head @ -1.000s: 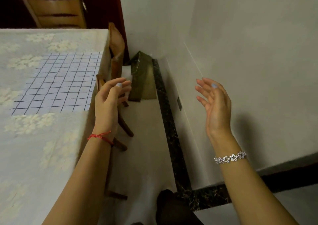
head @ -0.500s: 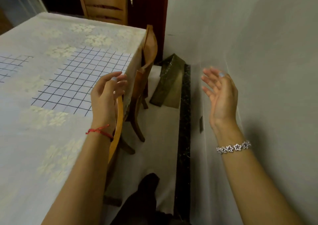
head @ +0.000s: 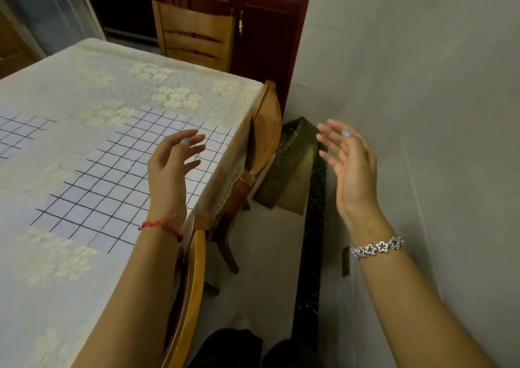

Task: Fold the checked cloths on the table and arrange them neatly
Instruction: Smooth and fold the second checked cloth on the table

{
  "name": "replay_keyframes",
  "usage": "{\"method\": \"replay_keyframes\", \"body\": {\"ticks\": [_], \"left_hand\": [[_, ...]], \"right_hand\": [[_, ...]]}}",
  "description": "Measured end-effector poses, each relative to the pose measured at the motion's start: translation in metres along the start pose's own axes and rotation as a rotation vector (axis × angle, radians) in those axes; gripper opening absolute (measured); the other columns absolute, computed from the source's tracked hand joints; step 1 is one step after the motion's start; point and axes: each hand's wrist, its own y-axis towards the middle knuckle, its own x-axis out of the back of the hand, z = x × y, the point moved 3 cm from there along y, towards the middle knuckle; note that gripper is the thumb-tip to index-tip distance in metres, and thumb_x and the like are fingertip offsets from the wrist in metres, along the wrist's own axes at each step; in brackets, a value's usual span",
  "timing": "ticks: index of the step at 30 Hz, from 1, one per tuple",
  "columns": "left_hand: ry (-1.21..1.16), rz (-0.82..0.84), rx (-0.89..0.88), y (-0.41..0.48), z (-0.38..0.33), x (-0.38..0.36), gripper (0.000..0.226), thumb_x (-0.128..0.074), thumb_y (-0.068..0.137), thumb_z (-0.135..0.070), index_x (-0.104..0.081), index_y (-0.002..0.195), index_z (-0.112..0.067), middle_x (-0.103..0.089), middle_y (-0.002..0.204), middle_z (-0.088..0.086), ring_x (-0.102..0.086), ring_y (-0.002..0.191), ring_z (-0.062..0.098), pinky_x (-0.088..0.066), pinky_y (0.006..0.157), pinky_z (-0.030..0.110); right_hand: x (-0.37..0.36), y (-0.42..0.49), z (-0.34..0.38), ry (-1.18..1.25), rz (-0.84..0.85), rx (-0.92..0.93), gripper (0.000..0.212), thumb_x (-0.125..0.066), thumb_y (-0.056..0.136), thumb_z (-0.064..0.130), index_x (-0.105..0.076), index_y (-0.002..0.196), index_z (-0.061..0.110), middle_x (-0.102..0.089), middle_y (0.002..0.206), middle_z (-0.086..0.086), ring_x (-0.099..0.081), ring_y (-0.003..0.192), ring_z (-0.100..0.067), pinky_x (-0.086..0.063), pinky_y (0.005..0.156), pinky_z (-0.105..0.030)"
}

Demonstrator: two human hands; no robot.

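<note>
A white checked cloth [head: 112,181] with a dark grid lies flat on the table [head: 84,86], near its right edge. A second checked cloth [head: 17,134] shows at the far left, cut by the frame. My left hand [head: 171,167] hovers above the right part of the near cloth, fingers loosely curved, holding nothing. My right hand [head: 349,165] is raised off the table's right side, over the floor by the wall, fingers spread and empty.
A floral lace tablecloth covers the table. Wooden chairs stand at the right edge [head: 267,131], at the near right corner [head: 191,289] and at the far end [head: 194,32]. A dark cabinet [head: 264,29] stands behind; a wall [head: 422,114] is close on the right.
The view has swung left and up, bringing more of the table and the second cloth into sight. Both hands stay raised and empty; the left hand now hangs over the cloth.
</note>
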Motion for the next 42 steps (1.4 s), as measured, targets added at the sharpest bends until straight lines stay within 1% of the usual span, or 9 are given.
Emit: {"method": "replay_keyframes", "body": {"ticks": [3, 9, 13, 16, 20, 25, 30, 35, 42], "left_hand": [[0.026, -0.023, 0.014, 0.022, 0.005, 0.004, 0.025, -0.045, 0.085, -0.026, -0.064, 0.100, -0.020, -0.068, 0.109, 0.007, -0.064, 0.104, 0.021, -0.051, 0.088, 0.036], [0.064, -0.164, 0.025, 0.060, 0.016, 0.022, 0.025, -0.045, 0.086, -0.023, -0.063, 0.102, -0.017, -0.068, 0.109, 0.006, -0.064, 0.103, 0.019, -0.052, 0.086, 0.032], [0.105, -0.312, 0.025, 0.078, 0.024, 0.036, 0.023, -0.044, 0.092, -0.019, -0.062, 0.105, -0.016, -0.067, 0.108, 0.005, -0.064, 0.103, 0.018, -0.051, 0.087, 0.032], [0.141, -0.440, 0.016, 0.090, 0.027, 0.042, 0.022, -0.041, 0.097, -0.013, -0.062, 0.105, -0.017, -0.067, 0.108, 0.004, -0.063, 0.104, 0.019, -0.050, 0.090, 0.036], [0.167, -0.606, 0.008, 0.100, 0.030, 0.041, 0.023, -0.041, 0.097, -0.012, -0.062, 0.104, -0.018, -0.066, 0.109, 0.006, -0.062, 0.105, 0.020, -0.050, 0.090, 0.036], [0.196, -0.827, -0.009, 0.100, 0.033, 0.042, 0.022, -0.041, 0.097, -0.012, -0.061, 0.101, -0.020, -0.065, 0.108, 0.005, -0.062, 0.104, 0.019, -0.049, 0.089, 0.035], [0.222, -1.015, 0.023, 0.087, 0.036, 0.051, 0.023, -0.041, 0.097, -0.013, -0.060, 0.109, -0.012, -0.065, 0.110, 0.007, -0.061, 0.105, 0.020, -0.048, 0.091, 0.036], [0.236, -1.108, 0.046, 0.079, 0.036, 0.067, 0.023, -0.040, 0.097, -0.013, -0.060, 0.108, -0.013, -0.065, 0.109, 0.005, -0.061, 0.105, 0.020, -0.048, 0.090, 0.034], [0.243, -1.114, 0.060, 0.087, 0.037, 0.099, 0.023, -0.041, 0.096, -0.011, -0.061, 0.108, -0.011, -0.065, 0.113, 0.010, -0.061, 0.103, 0.021, -0.048, 0.086, 0.032]], "right_hand": [[-0.015, 0.023, -0.009, -0.030, 0.043, -0.033, 0.022, -0.039, 0.098, 0.024, -0.060, 0.106, 0.023, -0.066, 0.113, 0.001, -0.061, 0.110, -0.014, -0.046, 0.099, -0.036], [-0.055, 0.076, -0.032, -0.038, 0.162, -0.072, 0.024, -0.041, 0.096, 0.026, -0.061, 0.108, 0.023, -0.066, 0.115, 0.000, -0.061, 0.110, -0.012, -0.046, 0.101, -0.040], [-0.091, 0.113, -0.047, -0.040, 0.320, -0.117, 0.023, -0.037, 0.099, 0.020, -0.059, 0.107, 0.025, -0.065, 0.115, 0.003, -0.060, 0.111, -0.011, -0.043, 0.103, -0.039], [-0.118, 0.140, -0.061, -0.036, 0.438, -0.133, 0.022, -0.039, 0.099, 0.021, -0.059, 0.106, 0.027, -0.066, 0.114, 0.003, -0.060, 0.110, -0.010, -0.045, 0.101, -0.037], [-0.156, 0.174, -0.073, -0.053, 0.605, -0.160, 0.021, -0.040, 0.098, 0.023, -0.060, 0.105, 0.027, -0.067, 0.109, 0.008, -0.061, 0.105, -0.004, -0.046, 0.098, -0.032], [-0.195, 0.204, -0.086, -0.054, 0.817, -0.174, 0.021, -0.041, 0.098, 0.023, -0.061, 0.106, 0.025, -0.067, 0.111, 0.006, -0.061, 0.107, -0.008, -0.045, 0.100, -0.038], [-0.226, 0.210, -0.101, -0.052, 0.966, -0.199, 0.021, -0.042, 0.096, 0.024, -0.061, 0.103, 0.026, -0.066, 0.111, 0.005, -0.060, 0.108, -0.010, -0.045, 0.100, -0.040], [-0.258, 0.199, -0.114, -0.063, 1.049, -0.228, 0.021, -0.041, 0.098, 0.021, -0.060, 0.104, 0.025, -0.066, 0.112, 0.004, -0.060, 0.108, -0.010, -0.045, 0.099, -0.037], [-0.287, 0.187, -0.121, -0.044, 1.061, -0.223, 0.023, -0.041, 0.097, 0.017, -0.062, 0.100, 0.026, -0.066, 0.108, 0.003, -0.060, 0.108, -0.014, -0.047, 0.096, -0.035]]}}
